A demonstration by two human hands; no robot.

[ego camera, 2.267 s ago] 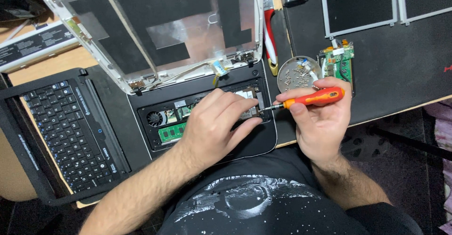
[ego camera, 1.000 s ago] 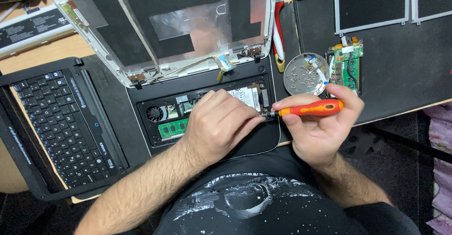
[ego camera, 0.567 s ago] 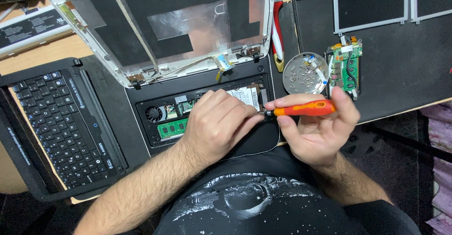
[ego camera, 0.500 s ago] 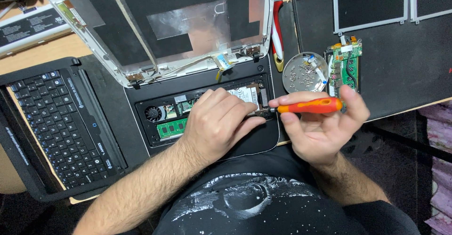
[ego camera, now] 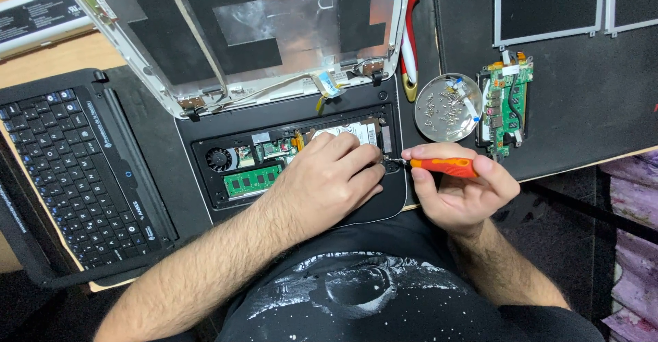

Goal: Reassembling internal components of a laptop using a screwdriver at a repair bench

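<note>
Over the middle of a dark desk (ego camera: 589, 136), an opened laptop base (ego camera: 295, 119) lies with its insides showing, and every place below is told from that base. Its keyboard (ego camera: 72, 171) has been lifted out and lies to its left. Its screen lid (ego camera: 260, 33), stripped to its inner shell, leans back above it. Inside the base a small fan (ego camera: 218, 160) and a green memory strip (ego camera: 252, 180) are exposed, with a silver drive (ego camera: 348, 131) beside them.

The left hand (ego camera: 325, 181) rests flat on the base's lower right part, fingers curled and steadying it, holding nothing that can be seen. The right hand (ego camera: 462, 194) is just right of the base, closed around an orange screwdriver (ego camera: 444, 167) whose tip points at the base's right edge, beside the left fingertips.

Right of the base sits a round metal dish (ego camera: 449, 107) with many loose screws, and past it a green circuit board (ego camera: 506, 102) already taken out.

Judging by these parts, the stripping-down looks well advanced: keyboard, one board and many screws are out. The fan, memory and drive are not yet removed.
</note>
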